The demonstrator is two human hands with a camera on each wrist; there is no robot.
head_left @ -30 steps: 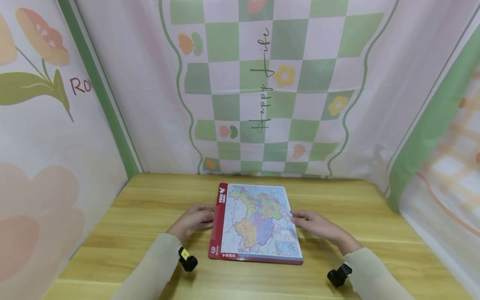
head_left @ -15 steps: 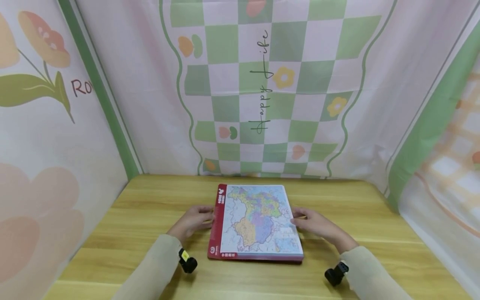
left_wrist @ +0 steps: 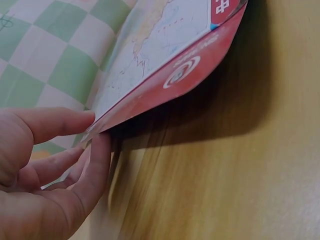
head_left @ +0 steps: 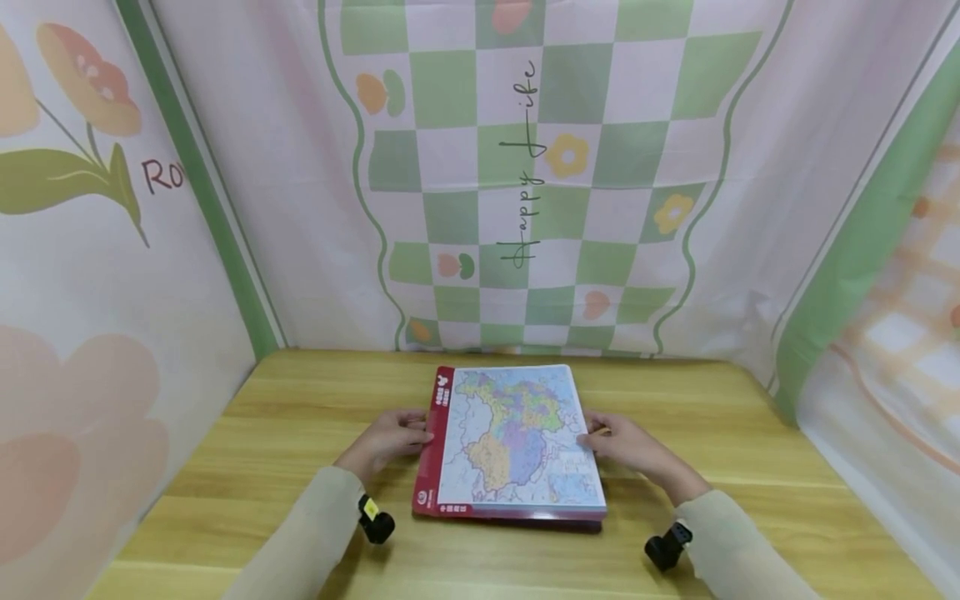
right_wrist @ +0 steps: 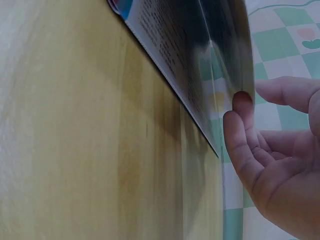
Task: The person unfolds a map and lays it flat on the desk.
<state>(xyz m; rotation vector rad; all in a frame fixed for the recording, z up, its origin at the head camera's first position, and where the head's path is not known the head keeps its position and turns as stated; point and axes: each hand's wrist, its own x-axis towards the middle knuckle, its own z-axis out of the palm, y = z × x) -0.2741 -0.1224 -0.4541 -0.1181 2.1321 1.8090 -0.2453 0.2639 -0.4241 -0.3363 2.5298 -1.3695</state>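
A glossy folded map [head_left: 517, 442] with a red border lies between both hands in the head view, its top face lifted off the table. My left hand [head_left: 386, 443] pinches the red left edge, thumb above and fingers beneath, as the left wrist view shows too. At the opposite edge, my right hand [head_left: 632, 450] holds the upper layer between its thumb on top and fingers [right_wrist: 242, 135] underneath. Below that layer, the right wrist view shows a lower layer [right_wrist: 155, 42] printed with text, tilted apart from it. A dark strip of it shows at the near edge.
The wooden table [head_left: 300, 400] extends around the map on all sides. Behind it hangs a green and white checked curtain [head_left: 510, 200], with printed cloth at left and right. Black cameras [head_left: 377, 528] sit on both wrists.
The map's upper layer has risen slightly, and a gap with a dark lower layer now shows at its near edge. My left thumb has come over the red edge; my right hand has shifted slightly left.
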